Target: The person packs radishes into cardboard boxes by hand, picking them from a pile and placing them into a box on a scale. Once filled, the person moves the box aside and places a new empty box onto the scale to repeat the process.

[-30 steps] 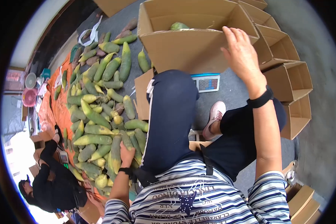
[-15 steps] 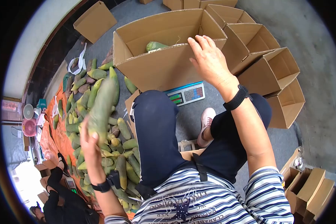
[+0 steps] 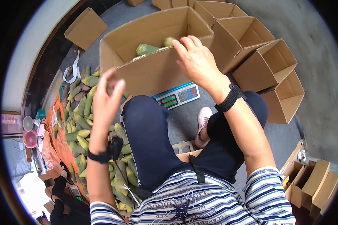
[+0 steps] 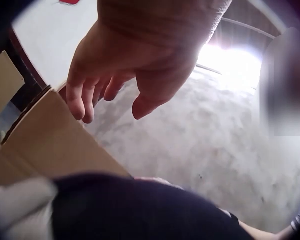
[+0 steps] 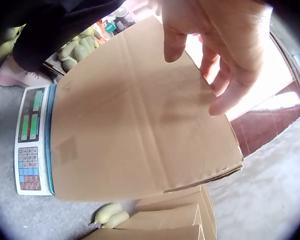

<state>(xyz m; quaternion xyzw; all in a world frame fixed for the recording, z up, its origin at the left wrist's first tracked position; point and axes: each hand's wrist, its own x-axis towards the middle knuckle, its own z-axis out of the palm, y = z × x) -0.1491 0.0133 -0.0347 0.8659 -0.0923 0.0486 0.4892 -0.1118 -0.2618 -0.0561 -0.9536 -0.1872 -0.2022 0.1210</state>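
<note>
The right hand (image 3: 196, 62) hovers with relaxed, spread fingers over the near rim of the big cardboard box (image 3: 154, 73), where a green fruit (image 3: 146, 49) lies just beyond its fingertips, while the left hand (image 3: 107, 99), raised beside the box's near left corner, holds nothing, fingers loosely open.

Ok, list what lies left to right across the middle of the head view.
Pile of green vegetables → left hand → digital scale → right hand → row of empty cardboard boxes.
</note>
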